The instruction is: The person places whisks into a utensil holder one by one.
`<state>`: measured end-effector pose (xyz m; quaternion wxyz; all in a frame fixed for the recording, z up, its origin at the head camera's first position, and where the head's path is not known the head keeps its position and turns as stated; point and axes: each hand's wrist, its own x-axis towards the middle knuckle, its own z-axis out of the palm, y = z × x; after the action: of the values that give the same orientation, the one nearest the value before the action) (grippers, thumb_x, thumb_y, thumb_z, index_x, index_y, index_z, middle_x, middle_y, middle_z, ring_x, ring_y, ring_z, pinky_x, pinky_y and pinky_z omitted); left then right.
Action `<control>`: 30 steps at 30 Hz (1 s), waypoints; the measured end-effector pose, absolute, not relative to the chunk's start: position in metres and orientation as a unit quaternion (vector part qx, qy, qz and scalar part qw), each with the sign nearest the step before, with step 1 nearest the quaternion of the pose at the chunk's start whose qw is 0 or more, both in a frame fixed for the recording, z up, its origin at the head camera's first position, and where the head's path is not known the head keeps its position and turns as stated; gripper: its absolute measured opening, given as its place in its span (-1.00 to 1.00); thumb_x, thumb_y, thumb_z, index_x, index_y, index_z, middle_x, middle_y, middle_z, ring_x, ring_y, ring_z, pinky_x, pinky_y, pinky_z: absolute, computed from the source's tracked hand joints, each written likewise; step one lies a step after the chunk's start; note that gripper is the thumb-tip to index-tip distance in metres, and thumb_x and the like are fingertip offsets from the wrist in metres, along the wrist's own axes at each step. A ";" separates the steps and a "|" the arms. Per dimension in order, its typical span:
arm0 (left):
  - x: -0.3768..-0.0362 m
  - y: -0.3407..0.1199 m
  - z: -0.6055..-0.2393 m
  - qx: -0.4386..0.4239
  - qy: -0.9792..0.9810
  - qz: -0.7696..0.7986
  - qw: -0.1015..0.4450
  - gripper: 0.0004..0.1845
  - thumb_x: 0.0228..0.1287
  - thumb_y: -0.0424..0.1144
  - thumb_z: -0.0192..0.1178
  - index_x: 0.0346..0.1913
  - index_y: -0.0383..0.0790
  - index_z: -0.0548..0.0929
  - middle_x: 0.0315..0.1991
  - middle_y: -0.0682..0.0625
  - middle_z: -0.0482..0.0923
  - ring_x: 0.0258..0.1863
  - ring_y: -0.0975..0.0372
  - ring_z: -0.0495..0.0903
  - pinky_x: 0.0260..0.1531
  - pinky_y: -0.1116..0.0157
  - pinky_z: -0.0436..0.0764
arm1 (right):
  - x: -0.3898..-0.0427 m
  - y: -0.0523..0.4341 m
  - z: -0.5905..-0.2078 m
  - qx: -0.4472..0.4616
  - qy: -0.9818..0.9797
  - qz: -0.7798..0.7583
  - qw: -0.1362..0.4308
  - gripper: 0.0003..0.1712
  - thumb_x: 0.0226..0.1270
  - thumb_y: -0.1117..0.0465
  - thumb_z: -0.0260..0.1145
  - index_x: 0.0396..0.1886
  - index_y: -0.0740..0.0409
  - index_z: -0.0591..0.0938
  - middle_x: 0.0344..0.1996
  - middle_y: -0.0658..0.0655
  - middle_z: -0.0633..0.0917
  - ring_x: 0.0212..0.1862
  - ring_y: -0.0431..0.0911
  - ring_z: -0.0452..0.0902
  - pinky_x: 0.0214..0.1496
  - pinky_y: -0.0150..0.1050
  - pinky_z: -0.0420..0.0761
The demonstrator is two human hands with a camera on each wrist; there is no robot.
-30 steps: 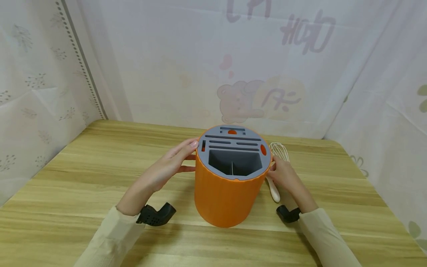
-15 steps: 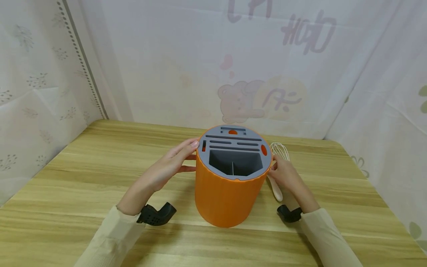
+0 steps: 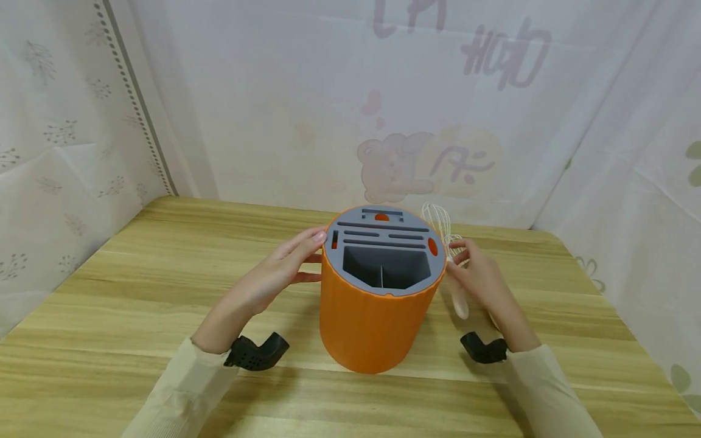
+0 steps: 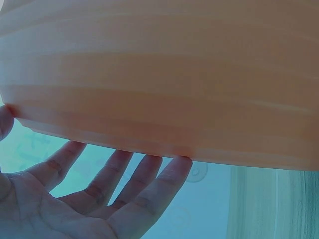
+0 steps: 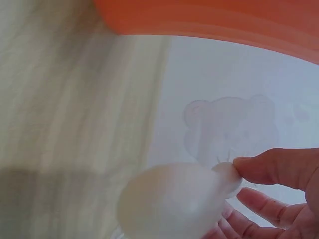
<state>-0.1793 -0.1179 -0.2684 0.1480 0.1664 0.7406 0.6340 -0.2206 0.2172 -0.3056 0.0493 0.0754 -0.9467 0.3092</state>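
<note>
Now, your left hand (image 3: 282, 264) rests spread against the orange holder (image 3: 378, 331) standing on the bench (image 3: 164, 274), while your right hand (image 3: 479, 272), just beside the holder, pinches the whisk (image 3: 459, 298), whose thick handle (image 5: 172, 201) might swivel if that narrow hold proves too light.

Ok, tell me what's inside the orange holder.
Inside the orange holder, a thin divider stands in the big compartment; no utensils show there. The gray top hides the rest.
</note>
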 end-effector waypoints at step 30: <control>-0.179 -0.118 -0.269 0.169 0.737 0.638 0.147 -0.47 0.43 0.09 -0.18 0.36 -0.02 0.25 0.32 -0.01 0.25 0.24 0.01 0.32 0.13 0.08 0.49 | -0.164 0.202 -0.238 0.118 -0.751 0.591 0.270 -0.56 0.20 0.43 0.25 0.07 0.14 0.44 -0.25 0.05 0.55 -0.33 -0.25 0.58 -0.35 -0.50 0.62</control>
<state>-0.1792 -0.1179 -0.2692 0.1473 0.1692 0.7369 0.6377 -0.1638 0.2017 -0.2385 0.2698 0.1179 -0.7511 0.5909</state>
